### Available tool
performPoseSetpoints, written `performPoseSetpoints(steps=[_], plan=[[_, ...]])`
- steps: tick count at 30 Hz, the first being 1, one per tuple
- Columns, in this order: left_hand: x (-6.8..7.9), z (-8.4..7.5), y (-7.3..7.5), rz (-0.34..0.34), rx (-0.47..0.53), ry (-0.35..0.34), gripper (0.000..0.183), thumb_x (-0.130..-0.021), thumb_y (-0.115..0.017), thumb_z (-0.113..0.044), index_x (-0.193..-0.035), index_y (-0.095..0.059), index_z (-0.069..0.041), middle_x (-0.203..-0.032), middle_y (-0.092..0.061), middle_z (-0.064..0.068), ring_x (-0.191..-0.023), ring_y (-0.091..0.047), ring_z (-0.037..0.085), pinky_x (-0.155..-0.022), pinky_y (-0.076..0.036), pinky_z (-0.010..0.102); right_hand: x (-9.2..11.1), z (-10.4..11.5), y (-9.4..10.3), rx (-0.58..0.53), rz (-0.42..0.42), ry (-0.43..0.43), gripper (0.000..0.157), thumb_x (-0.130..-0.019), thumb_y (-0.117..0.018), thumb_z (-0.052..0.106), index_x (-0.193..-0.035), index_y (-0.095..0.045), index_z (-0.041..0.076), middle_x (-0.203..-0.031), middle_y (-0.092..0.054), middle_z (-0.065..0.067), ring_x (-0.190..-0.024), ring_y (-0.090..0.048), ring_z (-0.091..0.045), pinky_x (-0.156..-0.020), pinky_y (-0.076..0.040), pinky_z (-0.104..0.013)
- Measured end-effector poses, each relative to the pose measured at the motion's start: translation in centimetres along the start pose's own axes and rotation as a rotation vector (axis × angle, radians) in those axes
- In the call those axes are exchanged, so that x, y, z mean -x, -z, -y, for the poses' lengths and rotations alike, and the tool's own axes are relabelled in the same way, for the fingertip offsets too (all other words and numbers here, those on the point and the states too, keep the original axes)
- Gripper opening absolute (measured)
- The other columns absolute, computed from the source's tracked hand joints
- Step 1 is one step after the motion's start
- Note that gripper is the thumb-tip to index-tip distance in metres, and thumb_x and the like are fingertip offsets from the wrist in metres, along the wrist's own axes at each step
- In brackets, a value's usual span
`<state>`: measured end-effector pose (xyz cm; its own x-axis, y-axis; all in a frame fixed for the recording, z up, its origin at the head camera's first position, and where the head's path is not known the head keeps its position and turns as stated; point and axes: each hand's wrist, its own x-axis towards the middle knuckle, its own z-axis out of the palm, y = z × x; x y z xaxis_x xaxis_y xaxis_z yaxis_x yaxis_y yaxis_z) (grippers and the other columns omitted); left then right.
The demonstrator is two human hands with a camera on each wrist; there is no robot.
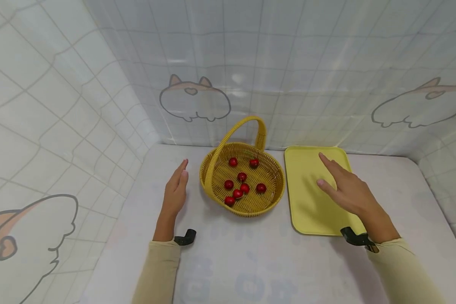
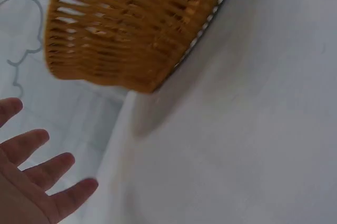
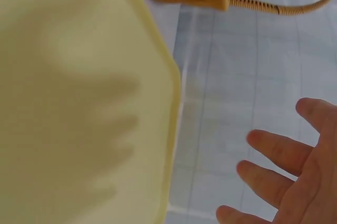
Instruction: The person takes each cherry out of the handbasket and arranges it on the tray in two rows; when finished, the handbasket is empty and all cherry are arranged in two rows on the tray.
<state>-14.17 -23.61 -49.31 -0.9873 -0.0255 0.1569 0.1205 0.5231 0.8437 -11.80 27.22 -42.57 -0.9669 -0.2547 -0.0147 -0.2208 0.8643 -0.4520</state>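
A yellow woven basket (image 1: pixel 251 211) with a tall arched handle (image 1: pixel 233 131) stands at the middle of the table. Several small, round, dark red fruits (image 1: pixel 242 177), looking like cherries, lie scattered on its bottom. To its left, my left hand (image 1: pixel 176 190) is held with fingers straight, apart from the basket. Over the yellow rectangular tray (image 1: pixel 302 211), my right hand (image 1: pixel 347 192) hovers with fingers extended, and its shadow falls on the tray. Both hands hold nothing. In the left wrist view the fingers (image 2: pixel 47 171) are spread beside the basket's side (image 2: pixel 121 39).
White table cloth (image 1: pixel 232 257) covers the surface. Behind it rises a gridded curtain (image 1: pixel 281 84) with cartoon animal prints, and a similar one (image 1: pixel 61 126) hangs at the left. The tray lies right of the basket with a narrow gap between them.
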Motion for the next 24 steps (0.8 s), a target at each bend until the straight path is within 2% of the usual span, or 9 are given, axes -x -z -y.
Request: performPoseSetpoints(steps=[3,5,8,9,10,13,15,17,24], plan=[[-0.2,0.4,-1.1,0.023,0.147,0.094,0.058,-0.109,-0.03,-0.053,-0.16,-0.037,-0.025,-0.165,-0.035,-0.005,-0.15,-0.038,0.023,-0.119,-0.035,0.051,-0.8,0.9,-0.3,-0.018,-0.003,0.034,0.07,-0.106,-0.045,0.05,-0.165,-0.009,0.036,-0.161,-0.04,-0.017,-0.134,-0.051,-0.048,-0.099,-0.04,-0.071],[-0.4,0.5,-1.7,0.041,0.257,0.138,0.06,-0.109,-0.029,-0.054,-0.16,-0.035,-0.022,-0.166,-0.035,-0.003,-0.148,-0.042,0.025,-0.115,-0.041,0.053,-1.4,1.5,-0.6,-0.036,-0.011,0.066,0.068,-0.106,-0.045,0.049,-0.165,-0.013,0.033,-0.156,-0.048,-0.016,-0.113,-0.066,-0.04,-0.097,-0.044,-0.065],[-0.6,0.5,-2.6,0.052,0.382,0.174,0.063,-0.109,-0.029,-0.054,-0.161,-0.033,-0.019,-0.165,-0.036,0.001,-0.147,-0.044,0.026,-0.114,-0.042,0.052,-2.2,2.4,-0.9,-0.047,-0.016,0.103,0.067,-0.107,-0.045,0.048,-0.165,-0.019,0.029,-0.149,-0.056,-0.016,-0.083,-0.07,-0.028,-0.091,-0.048,-0.058],[-0.7,0.4,-2.9,0.054,0.406,0.183,0.063,-0.109,-0.029,-0.054,-0.161,-0.033,-0.019,-0.165,-0.036,0.0,-0.147,-0.044,0.025,-0.114,-0.042,0.051,-2.4,2.7,-1.0,-0.054,-0.017,0.109,0.066,-0.106,-0.045,0.049,-0.164,-0.021,0.028,-0.147,-0.058,-0.016,-0.08,-0.07,-0.026,-0.09,-0.048,-0.057],[-0.8,0.4,-3.2,0.051,0.425,0.19,0.063,-0.109,-0.03,-0.055,-0.161,-0.033,-0.019,-0.165,-0.036,-0.001,-0.146,-0.045,0.024,-0.115,-0.042,0.05,-2.7,3.0,-1.0,-0.059,-0.017,0.116,0.066,-0.106,-0.045,0.049,-0.164,-0.023,0.027,-0.146,-0.059,-0.015,-0.081,-0.07,-0.027,-0.09,-0.048,-0.057],[-1.0,0.4,-3.8,0.041,0.442,0.212,0.064,-0.107,-0.032,-0.057,-0.161,-0.034,-0.022,-0.163,-0.038,-0.006,-0.145,-0.046,0.02,-0.115,-0.042,0.047,-3.6,4.0,-1.2,-0.074,-0.012,0.127,0.066,-0.105,-0.045,0.052,-0.163,-0.027,0.026,-0.142,-0.062,-0.016,-0.1,-0.071,-0.036,-0.094,-0.047,-0.058],[-1.1,0.4,-4.1,0.032,0.451,0.212,0.064,-0.106,-0.036,-0.058,-0.16,-0.036,-0.023,-0.161,-0.04,-0.007,-0.145,-0.045,0.018,-0.115,-0.042,0.046,-4.1,4.7,-1.3,-0.075,-0.007,0.135,0.066,-0.105,-0.046,0.054,-0.162,-0.03,0.025,-0.139,-0.063,-0.017,-0.117,-0.066,-0.04,-0.098,-0.046,-0.061],[-1.2,0.5,-4.4,0.024,0.46,0.202,0.063,-0.106,-0.039,-0.057,-0.159,-0.037,-0.023,-0.16,-0.042,-0.008,-0.145,-0.045,0.015,-0.115,-0.042,0.046,-4.6,5.3,-1.5,-0.072,0.0,0.142,0.066,-0.104,-0.046,0.056,-0.161,-0.032,0.027,-0.137,-0.065,-0.017,-0.122,-0.063,-0.041,-0.099,-0.045,-0.062],[-1.5,1.2,-4.9,0.022,0.546,0.144,0.05,-0.106,-0.05,-0.045,-0.152,-0.048,-0.025,-0.155,-0.047,-0.007,-0.142,-0.046,0.014,-0.116,-0.041,0.038,-6.6,8.3,-1.9,-0.066,0.019,0.184,0.064,-0.1,-0.048,0.063,-0.155,-0.045,0.029,-0.127,-0.071,-0.007,-0.115,-0.065,-0.032,-0.088,-0.051,-0.053]])
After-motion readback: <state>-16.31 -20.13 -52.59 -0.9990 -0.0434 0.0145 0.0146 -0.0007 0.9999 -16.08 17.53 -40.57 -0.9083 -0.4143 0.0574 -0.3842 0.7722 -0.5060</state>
